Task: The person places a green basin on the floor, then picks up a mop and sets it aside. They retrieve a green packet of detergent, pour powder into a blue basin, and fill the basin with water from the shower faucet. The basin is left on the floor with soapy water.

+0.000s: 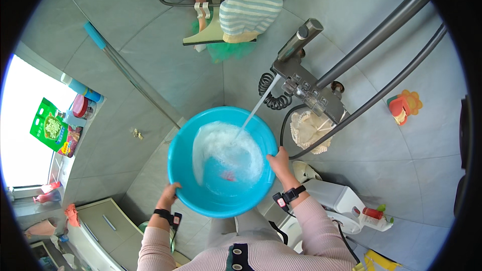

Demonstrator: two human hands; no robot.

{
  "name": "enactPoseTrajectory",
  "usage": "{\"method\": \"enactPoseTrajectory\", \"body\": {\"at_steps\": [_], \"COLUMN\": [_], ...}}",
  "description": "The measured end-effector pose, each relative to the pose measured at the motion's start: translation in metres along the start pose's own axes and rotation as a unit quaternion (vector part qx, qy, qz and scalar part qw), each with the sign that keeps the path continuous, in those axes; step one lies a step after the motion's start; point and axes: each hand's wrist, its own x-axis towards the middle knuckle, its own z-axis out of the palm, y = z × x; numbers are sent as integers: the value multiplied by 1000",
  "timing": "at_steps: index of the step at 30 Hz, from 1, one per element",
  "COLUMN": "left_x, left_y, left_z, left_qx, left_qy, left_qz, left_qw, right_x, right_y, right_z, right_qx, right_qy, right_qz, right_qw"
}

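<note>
A round blue basin (181, 190) is held up in front of me by its rim. My left hand (168, 196) grips the lower-left edge, the thumb laid on the rim and the other fingers mostly hidden beneath. On the right side, my right hand (282, 166) is closed on the rim in the same manner. A stream of water (258, 103) runs from the grey shower faucet (301, 83) into the basin. White foam (218, 133) swirls on the water inside, and a small pinkish-red patch (228, 175), too unclear to name, shows near the basin's bottom.
A dark hose (386, 88) curves past the faucet on the right. Above hang a squeegee (211, 30) and a striped cloth (251, 12). A long pole (135, 83) leans at the left wall. Beside my right forearm stands a white toilet (326, 195); a cabinet (108, 221) is lower left.
</note>
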Motion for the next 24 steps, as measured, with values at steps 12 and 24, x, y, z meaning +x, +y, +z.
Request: {"method": "enactPoseTrajectory", "body": {"at_steps": [12,24], "left_x": [44,46], "left_y": [-28,106], "left_z": [23,5], "left_qx": [-64,198], "left_qy": [25,156], "left_qz": [139,347], "left_qw": [988,903], "right_x": [13,59], "right_y": [44,55], "right_z": [3,38], "right_qx": [45,5], "right_qy": [43,22], "right_qz": [-109,-50], "right_qw": [992,998]}}
